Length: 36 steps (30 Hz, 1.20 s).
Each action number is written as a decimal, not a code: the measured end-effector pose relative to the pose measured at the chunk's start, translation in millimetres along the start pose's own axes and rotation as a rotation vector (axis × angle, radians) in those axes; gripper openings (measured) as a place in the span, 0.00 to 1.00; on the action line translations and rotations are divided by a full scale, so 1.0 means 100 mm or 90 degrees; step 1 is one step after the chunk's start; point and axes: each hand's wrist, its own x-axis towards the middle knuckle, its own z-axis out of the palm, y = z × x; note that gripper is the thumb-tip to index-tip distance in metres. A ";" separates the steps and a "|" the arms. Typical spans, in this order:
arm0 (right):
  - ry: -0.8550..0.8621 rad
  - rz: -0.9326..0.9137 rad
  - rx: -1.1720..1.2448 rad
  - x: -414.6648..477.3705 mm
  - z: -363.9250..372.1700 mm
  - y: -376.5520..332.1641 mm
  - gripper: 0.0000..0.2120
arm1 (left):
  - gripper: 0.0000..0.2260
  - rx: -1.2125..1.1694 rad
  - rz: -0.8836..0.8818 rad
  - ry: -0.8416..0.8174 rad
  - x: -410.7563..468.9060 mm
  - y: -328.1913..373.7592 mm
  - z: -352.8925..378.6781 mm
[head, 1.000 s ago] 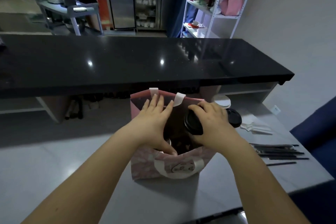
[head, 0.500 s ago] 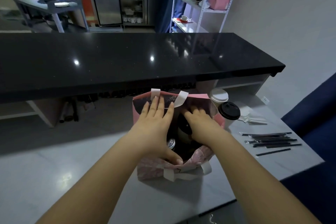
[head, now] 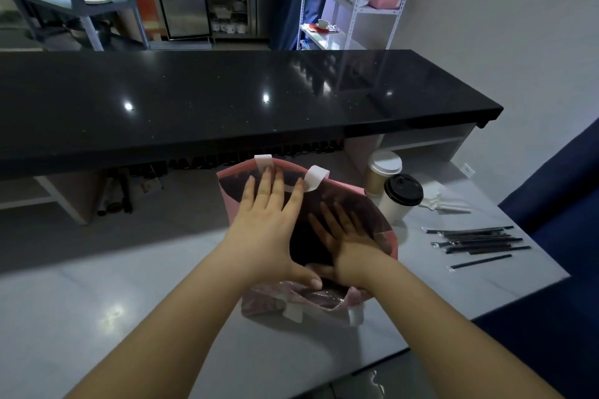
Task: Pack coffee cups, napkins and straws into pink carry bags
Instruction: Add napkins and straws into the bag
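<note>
Over white counter, steadies pink bag with flat left hand, right hand now spread empty inside, cup delivered.

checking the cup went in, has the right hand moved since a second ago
Yes. The right hand has sunk into the pink bag: it gripped a black-lidded cup at the rim, now it lies below the rim, fingers spread.

A pale grey table carried a pink carry bag, upright and open. Just right of the bag stood a white-lidded brown cup and a black-lidded white cup. Farther right of the bag lay small white pieces, too blurred to name, and black wrapped straws.
</note>
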 end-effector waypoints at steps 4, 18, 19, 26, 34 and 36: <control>-0.014 0.014 -0.015 0.03 0.05 0.01 0.45 | 0.60 -0.011 -0.009 0.011 0.04 0.02 -0.01; 0.435 -0.064 0.097 -0.60 -1.23 0.75 0.11 | 0.18 -0.034 -0.007 0.171 0.59 0.70 -0.55; 0.465 -0.053 0.115 -0.66 -1.21 0.90 0.11 | 0.18 -0.040 -0.006 0.174 0.67 0.83 -0.56; 0.437 0.077 0.190 -1.05 -0.71 2.13 0.12 | 0.17 -0.082 0.061 0.152 1.33 1.99 -0.35; 0.220 0.140 0.293 -1.16 0.35 3.27 0.14 | 0.18 -0.059 0.009 -0.059 1.99 2.92 0.74; 0.170 0.112 0.242 -1.12 0.62 3.44 0.13 | 0.18 -0.083 -0.026 -0.097 2.04 3.03 0.99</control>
